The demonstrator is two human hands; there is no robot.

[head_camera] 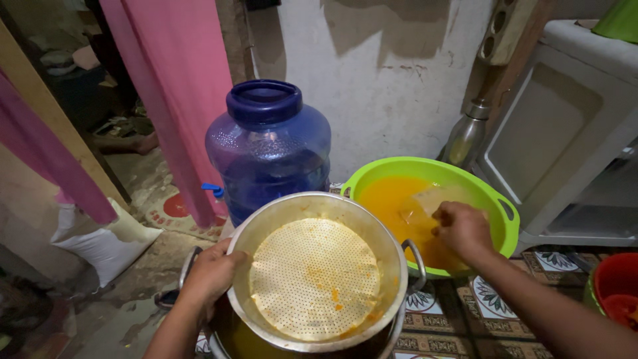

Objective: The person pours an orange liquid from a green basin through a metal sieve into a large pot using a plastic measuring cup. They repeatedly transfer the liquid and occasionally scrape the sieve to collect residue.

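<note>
Steel strainer, tilted over a pot, is steadied at its left rim by the left hand, fingers clamped. The right hand, closed on what looks like a clear container, dips into orange liquid in the green basin.

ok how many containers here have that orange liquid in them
2 that show it: the green basin at right, where the right hand dips a cup, and the pot under the strainer held by the left hand. Others may be hidden.
</note>
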